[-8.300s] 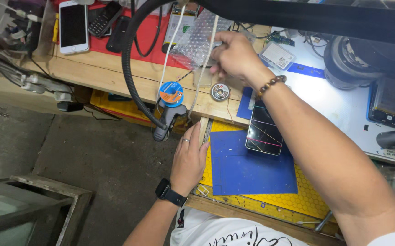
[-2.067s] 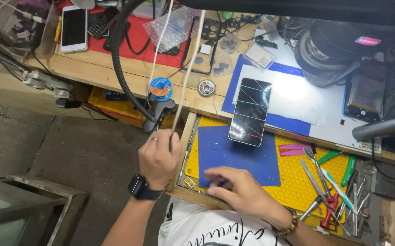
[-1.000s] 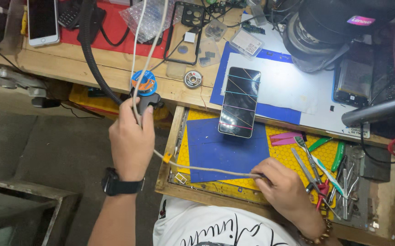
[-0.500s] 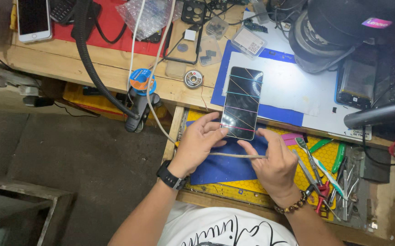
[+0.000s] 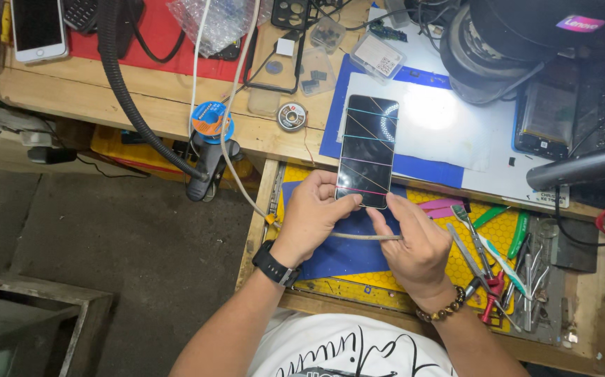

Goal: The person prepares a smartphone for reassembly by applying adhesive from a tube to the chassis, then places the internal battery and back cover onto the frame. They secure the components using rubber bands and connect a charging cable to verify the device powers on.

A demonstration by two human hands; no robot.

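Black smartphone [image 5: 366, 151] just above both hands, left hand [image 5: 314, 213] pinching its lower edge, right hand [image 5: 415, 244] gripping cable [image 5: 365, 237].

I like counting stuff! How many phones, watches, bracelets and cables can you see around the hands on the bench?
Phones: 2, the dark banded phone at the left hand, and a white phone.
Wristwatches: 1, black.
Bead bracelets: 1.
Grey cables held: 1, in the right hand.
Total: 5
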